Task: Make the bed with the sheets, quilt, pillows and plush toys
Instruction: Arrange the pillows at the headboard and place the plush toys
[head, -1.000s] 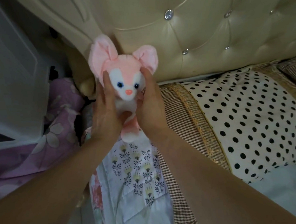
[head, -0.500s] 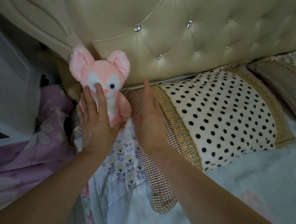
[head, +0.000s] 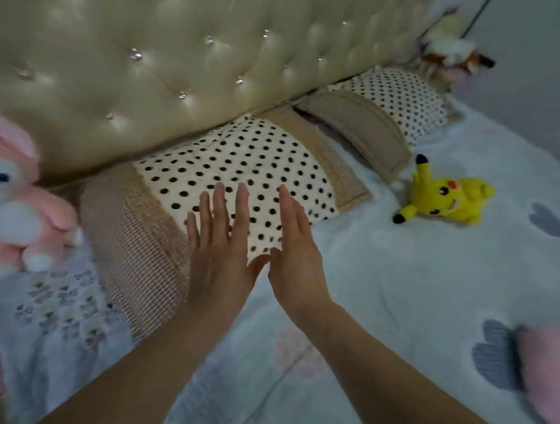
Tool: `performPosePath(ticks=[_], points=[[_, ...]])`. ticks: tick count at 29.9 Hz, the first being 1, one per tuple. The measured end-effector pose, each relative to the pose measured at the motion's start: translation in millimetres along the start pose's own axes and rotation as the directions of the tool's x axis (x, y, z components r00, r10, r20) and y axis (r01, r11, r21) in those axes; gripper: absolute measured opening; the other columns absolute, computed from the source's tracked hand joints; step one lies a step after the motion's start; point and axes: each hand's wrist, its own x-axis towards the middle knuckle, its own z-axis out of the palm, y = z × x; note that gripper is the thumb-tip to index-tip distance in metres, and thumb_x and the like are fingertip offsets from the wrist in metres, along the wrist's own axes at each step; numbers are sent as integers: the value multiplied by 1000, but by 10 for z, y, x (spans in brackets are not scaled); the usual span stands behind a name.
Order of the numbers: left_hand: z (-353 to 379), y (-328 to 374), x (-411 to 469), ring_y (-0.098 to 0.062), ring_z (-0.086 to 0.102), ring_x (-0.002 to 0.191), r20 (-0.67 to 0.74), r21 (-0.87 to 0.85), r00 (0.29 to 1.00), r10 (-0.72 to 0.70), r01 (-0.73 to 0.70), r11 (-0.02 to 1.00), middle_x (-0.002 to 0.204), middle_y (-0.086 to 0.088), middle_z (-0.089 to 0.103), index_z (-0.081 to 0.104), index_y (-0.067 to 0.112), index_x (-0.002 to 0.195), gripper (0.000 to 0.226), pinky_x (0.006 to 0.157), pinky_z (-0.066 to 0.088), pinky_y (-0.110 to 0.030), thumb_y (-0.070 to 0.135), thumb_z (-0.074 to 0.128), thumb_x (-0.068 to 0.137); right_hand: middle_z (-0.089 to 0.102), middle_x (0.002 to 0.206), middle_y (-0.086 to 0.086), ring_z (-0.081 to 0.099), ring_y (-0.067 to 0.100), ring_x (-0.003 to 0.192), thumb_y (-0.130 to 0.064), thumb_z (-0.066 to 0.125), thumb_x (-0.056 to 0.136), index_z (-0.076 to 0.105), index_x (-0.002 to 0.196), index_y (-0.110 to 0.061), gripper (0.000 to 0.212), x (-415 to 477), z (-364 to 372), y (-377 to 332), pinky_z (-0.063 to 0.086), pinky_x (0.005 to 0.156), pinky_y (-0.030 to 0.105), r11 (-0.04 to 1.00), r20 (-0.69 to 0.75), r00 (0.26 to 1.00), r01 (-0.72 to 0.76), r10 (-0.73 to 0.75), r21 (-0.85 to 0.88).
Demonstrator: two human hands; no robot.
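While both hands hover flat over the near pillow [head: 236, 168], we see neither one gripping anything. The left hand [head: 218, 245] and right hand [head: 294, 253] have straight, spread fingers and thumbs almost meeting; we cannot tell whether they touch the pillow.

Pillows: two, cream with black dots and tan checked borders, end to end along the padded headboard [head: 165, 71]. The far pillow [head: 399, 99] sits toward the right corner.

Plush toys: we count three.
- The pink toy [head: 12, 202] has a white face and blue eyes, and sits upright at the left end, just beside the near pillow.
- The yellow toy [head: 448, 198] has black-tipped ears and lies on its side on the quilt [head: 407, 286], near where the pillows meet.
- The blurred white-brown toy [head: 452, 50] is at the far corner.

The quilt is pale with grey hearts. A flower-print sheet [head: 58, 307] shows below the pink toy. There is also a blurred pink shape [head: 557, 368] at bottom right, which we cannot identify.
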Motion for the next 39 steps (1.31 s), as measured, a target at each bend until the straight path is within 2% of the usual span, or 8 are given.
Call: performPosePath(ticks=[5, 11, 15, 18, 21, 31, 35, 39], points=[[433, 1288, -135, -34, 3, 149, 98, -48, 988, 121, -117, 992, 162, -17, 3, -14, 22, 153, 121, 119, 13, -55, 50, 74, 75, 5, 162, -11, 14, 3, 146, 15, 47, 83, -1, 151, -46, 102, -570, -1027, 854, 21, 83, -9, 976, -95, 977, -198, 190, -90], [981, 2735, -483, -31, -10, 149, 247, -184, 924, 291, -250, 951, 162, -11, -10, -34, 30, 143, 119, 118, -1, -48, 53, 66, 83, 7, 162, -9, 12, -1, 141, 14, 51, 85, -1, 151, -44, 102, -1434, -2076, 1917, 16, 79, -14, 908, -267, 894, -401, 358, -125], [1388, 3495, -798, -33, -4, 149, 304, -245, 852, 426, -362, 899, 162, -11, -5, -30, 32, 145, 121, 118, 3, -49, 49, 71, 81, 11, 162, -8, 17, 10, 146, 20, 45, 78, 0, 149, -47, 107, -1978, -2608, 2553, 26, 112, 16, 848, -325, 817, -524, 476, -74], [1725, 3924, -936, -35, 5, 149, 351, -290, 794, 496, -412, 864, 162, -11, 5, -19, 35, 146, 119, 117, 12, -52, 49, 75, 76, 10, 162, -9, 14, 9, 146, 14, 46, 83, -5, 144, -49, 101, -2284, -2868, 2966, 9, 109, 6, 803, -355, 781, -583, 514, -121], [2083, 4379, -1053, -35, 8, 148, 389, -349, 736, 554, -439, 828, 162, -11, 9, -7, 29, 152, 113, 117, 18, -51, 48, 75, 77, 10, 162, -10, 11, 9, 147, 7, 46, 87, 3, 151, -43, 92, -2542, -3070, 3371, 18, 118, 31, 782, -404, 733, -620, 548, -64], [2895, 5303, -1506, -32, 3, 149, 475, -437, 554, 684, -526, 730, 161, -13, 7, -12, 21, 153, 91, 120, 7, -48, 45, 51, 93, 12, 161, 5, 8, 35, 147, -15, 38, 100, 6, 155, -29, 65, -2876, -3244, 4295, 20, 114, 54, 557, -494, 512, -828, 703, -64], [3129, 5217, -1500, -36, 3, 148, 568, -428, 518, 639, -477, 768, 160, -15, 9, -19, 25, 150, 99, 119, 9, -52, 48, 53, 87, 10, 158, 14, 35, 41, 133, -32, 39, 101, 7, 154, -26, 62, -2849, -3248, 4439, 34, 106, 48, 507, -453, 400, -850, 797, 141], [2976, 5104, -1422, -37, -9, 148, 642, -419, 499, 582, -408, 811, 161, -14, -7, -19, 33, 150, 106, 120, 6, -53, 56, 59, 82, 11, 158, 10, 45, 36, 124, -25, 47, 97, 12, 153, -25, 66, -2645, -3147, 4180, 37, 101, 39, 592, -604, 427, -800, 673, 94]])
